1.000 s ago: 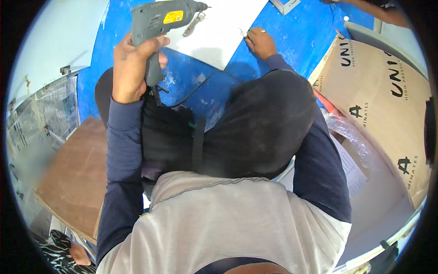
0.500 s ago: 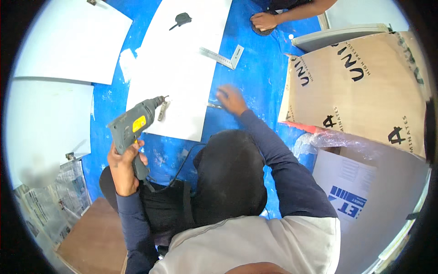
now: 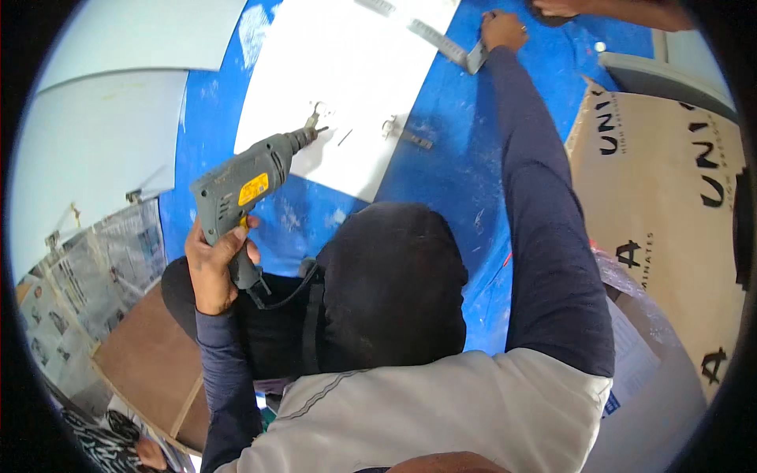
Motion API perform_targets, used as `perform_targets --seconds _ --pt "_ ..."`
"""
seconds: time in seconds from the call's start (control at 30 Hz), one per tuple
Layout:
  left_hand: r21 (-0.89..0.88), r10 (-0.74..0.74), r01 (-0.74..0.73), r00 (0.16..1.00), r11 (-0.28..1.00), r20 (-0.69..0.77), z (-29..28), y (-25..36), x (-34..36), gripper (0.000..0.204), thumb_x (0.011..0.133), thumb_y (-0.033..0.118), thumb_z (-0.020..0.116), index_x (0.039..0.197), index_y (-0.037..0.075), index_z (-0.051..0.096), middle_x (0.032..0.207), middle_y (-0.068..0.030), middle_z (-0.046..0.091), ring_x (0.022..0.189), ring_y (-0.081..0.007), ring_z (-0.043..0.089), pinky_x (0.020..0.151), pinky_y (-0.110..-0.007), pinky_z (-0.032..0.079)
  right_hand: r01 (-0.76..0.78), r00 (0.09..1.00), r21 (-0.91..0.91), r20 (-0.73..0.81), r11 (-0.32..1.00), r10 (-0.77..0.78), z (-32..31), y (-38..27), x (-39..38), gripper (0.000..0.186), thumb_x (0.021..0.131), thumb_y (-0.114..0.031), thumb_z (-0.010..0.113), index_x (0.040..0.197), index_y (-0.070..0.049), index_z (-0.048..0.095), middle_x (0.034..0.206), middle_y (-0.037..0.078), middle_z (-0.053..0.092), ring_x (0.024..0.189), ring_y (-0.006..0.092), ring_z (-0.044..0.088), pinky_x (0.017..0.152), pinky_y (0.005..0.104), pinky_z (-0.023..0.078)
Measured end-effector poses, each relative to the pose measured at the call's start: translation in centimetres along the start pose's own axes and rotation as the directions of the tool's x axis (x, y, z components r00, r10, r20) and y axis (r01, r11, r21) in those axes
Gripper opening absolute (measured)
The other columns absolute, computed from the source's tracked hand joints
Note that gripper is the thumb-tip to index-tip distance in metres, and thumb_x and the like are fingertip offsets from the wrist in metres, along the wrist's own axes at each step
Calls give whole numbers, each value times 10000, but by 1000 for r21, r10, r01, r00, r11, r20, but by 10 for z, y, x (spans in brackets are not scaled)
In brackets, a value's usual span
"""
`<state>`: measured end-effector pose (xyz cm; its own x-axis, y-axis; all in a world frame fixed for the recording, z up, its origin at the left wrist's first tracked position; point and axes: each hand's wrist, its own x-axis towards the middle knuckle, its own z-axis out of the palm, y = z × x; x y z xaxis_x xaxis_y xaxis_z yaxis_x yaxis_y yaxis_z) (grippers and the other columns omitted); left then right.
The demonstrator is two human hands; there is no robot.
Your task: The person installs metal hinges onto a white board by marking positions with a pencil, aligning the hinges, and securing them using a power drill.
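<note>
My left hand (image 3: 214, 264) is closed round the handle of a grey power drill (image 3: 244, 177) with a yellow label. The drill's bit points right, over the white board (image 3: 347, 71). My right arm reaches far forward, and my right hand (image 3: 505, 31) has its fingers curled on the short arm of a metal try square (image 3: 438, 41). The square's long blade lies across the board's right edge and looks blurred. A small metal fitting (image 3: 392, 126) sits at the board's right edge, with a metal strip (image 3: 416, 140) beside it. Near the drill bit lies a thin dark rod (image 3: 344, 138).
Blue sheeting (image 3: 441, 173) covers the floor. White panels (image 3: 110, 118) stand at left, above newspaper (image 3: 118, 276) and a brown board (image 3: 150, 355). Large cardboard (image 3: 654, 181) rises at right. Another person's hand (image 3: 556, 6) shows at the top right.
My right hand has moved forward and right from beside the board to the square, and has closed on its short arm. The view has shifted; the drill stays in my left hand.
</note>
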<state>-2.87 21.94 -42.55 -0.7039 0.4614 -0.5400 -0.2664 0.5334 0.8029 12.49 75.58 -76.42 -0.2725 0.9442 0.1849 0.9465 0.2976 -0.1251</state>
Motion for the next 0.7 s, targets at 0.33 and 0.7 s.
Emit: perform_targets --seconds 0.33,0.7 --pt "35 -47 43 993 998 107 17 -1 8 432 854 15 683 1268 -65 588 1002 -187 725 602 -163 642 570 -275 520 145 988 578 -128 803 -86 -27 22 -12 273 984 -296 635 1040 -43 723 1027 161 753 950 386 704 834 457 537" --pt "74 -46 20 929 997 368 28 -6 18 512 842 13 700 1336 -54 580 1005 -169 729 636 -148 654 615 -278 543 -749 601 475 781 -462 -171 -121 -23 -343 215 1023 -144 664 1175 7 685 994 72 714 883 192 694 837 334 584"
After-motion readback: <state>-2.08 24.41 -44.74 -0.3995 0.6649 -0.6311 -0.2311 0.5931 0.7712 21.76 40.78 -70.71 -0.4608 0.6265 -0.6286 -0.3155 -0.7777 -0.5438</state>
